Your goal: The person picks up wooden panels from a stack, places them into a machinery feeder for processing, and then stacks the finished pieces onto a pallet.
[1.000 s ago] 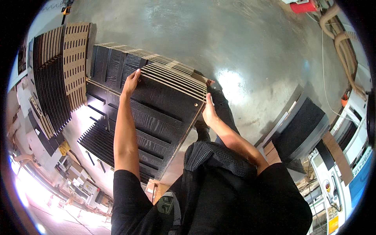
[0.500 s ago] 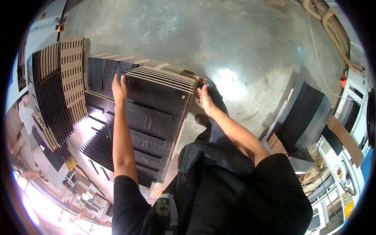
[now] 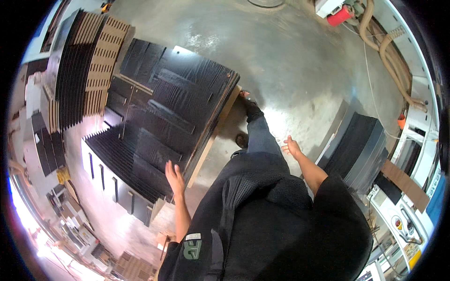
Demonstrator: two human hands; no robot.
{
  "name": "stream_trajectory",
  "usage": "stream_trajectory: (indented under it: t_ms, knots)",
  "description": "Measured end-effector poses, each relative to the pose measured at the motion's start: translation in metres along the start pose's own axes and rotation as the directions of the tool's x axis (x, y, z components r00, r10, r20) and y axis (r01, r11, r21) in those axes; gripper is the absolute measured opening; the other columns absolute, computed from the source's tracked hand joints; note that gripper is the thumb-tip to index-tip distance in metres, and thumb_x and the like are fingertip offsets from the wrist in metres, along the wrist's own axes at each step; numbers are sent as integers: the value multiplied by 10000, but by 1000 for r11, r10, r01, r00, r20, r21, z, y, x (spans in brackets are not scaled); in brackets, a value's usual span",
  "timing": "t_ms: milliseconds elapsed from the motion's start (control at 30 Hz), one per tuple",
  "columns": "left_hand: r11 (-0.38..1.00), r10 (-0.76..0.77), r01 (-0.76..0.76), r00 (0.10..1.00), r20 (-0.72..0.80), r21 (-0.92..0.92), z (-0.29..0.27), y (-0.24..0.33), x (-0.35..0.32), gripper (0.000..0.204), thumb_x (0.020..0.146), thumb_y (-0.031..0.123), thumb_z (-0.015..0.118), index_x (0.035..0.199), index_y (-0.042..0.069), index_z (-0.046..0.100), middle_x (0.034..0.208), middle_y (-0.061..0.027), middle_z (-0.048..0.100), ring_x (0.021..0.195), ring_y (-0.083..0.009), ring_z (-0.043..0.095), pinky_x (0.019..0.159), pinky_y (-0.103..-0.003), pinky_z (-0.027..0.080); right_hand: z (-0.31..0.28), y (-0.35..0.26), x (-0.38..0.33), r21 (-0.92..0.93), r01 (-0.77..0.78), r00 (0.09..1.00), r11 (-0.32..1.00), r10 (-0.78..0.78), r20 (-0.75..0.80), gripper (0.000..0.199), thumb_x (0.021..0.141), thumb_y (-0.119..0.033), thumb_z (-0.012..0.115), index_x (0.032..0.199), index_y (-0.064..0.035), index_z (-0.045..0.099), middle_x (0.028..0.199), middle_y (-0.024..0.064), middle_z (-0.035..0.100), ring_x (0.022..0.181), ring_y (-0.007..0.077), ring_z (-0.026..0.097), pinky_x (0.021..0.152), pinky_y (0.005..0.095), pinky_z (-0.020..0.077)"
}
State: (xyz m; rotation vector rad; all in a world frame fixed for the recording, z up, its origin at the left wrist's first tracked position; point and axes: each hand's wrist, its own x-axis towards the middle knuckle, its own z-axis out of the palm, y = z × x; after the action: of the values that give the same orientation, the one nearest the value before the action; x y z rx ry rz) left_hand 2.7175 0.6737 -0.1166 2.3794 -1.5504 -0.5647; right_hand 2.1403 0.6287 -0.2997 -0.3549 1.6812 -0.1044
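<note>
A large stack of black wood-grain boards (image 3: 176,93) with slots and raised strips stands in front of me on the left. My left hand (image 3: 174,178) hangs beside the stack's near edge with its fingers stretched out, holding nothing. Whether it touches the boards I cannot tell. My right hand (image 3: 292,147) is out to the right of my leg, over the floor, its fingers apart and nothing in them. A pale wooden edge (image 3: 215,133) runs under the stack's right side.
Another stack of slotted boards (image 3: 105,61) stands at the far left. On the right is a lower pile of dark panels (image 3: 355,145) beside white machinery (image 3: 405,210). Beige hoses (image 3: 386,65) and a red cylinder (image 3: 341,16) are at the back right. Concrete floor (image 3: 281,61) lies between.
Both hands have come away from the stack's upper part, back toward my body. The top boards, whose edges showed fanned, now lie flatter. My view has turned.
</note>
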Motion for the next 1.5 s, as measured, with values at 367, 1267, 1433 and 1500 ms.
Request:
stream_trajectory:
  t_ms: [367,1267,1433,1500]
  knots:
    - [779,-469,578,795,384,-245,93,-45,-327,488,1057,357,538,1342,-36,583,1225,-237,651,1078,-323,623,930,-410,479,19,4,-48,-480,361,909,799,-417,-11,575,1036,-465,481,1051,60,714,1026,224,741,989,358,694,891,429,500]
    - [788,112,410,639,761,-459,264,290,95,501,1029,388,565,1284,-43,591,1199,-215,685,958,-330,696,784,-462,565,-317,-41,-33,298,338,926,893,-259,-276,384,966,-365,560,1156,-49,664,978,109,745,745,180,691,619,332,536]
    - [906,293,52,636,714,-419,281,545,150,521,1017,439,574,1335,29,613,1059,-115,746,840,-191,685,692,-322,524,-392,-9,-42,508,373,887,776,-136,-442,351,966,-330,531,1119,-32,635,949,105,741,702,186,677,566,326,527]
    - [913,335,-11,589,736,-407,299,592,184,535,1008,453,580,1338,33,617,1058,-115,749,827,-189,689,684,-324,522,-400,4,-38,617,388,866,684,-43,-497,354,974,-322,540,1119,-15,640,930,115,740,709,198,683,561,325,525]
